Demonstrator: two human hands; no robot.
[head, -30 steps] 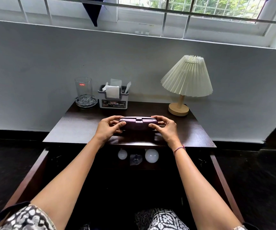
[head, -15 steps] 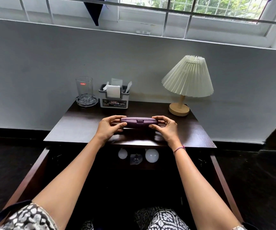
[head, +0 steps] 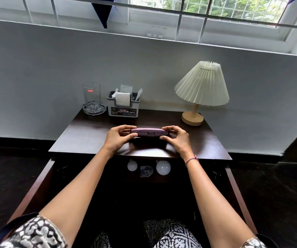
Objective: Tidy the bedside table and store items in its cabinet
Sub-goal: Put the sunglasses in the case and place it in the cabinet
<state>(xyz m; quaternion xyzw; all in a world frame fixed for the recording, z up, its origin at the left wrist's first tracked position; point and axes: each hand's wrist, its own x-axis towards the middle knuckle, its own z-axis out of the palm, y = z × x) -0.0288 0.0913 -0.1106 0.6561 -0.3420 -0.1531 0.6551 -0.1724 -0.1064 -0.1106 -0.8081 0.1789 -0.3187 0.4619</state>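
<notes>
Near front edge of dark wooden bedside table [head: 83, 136]: slim purple case [head: 148, 132], newly closed, ends gripped by left hand [head: 116, 140] and right hand [head: 179, 140]; ready for stowing.

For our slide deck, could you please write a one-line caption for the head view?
Left hand and right hand grip the ends of a purple case over the bedside table.

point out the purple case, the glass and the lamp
purple case [head: 148, 131], head view, middle of its front edge at the clasp
glass [head: 91, 97], head view, side wall below the red label
lamp [head: 202, 85], head view, front of the pleated shade
</notes>
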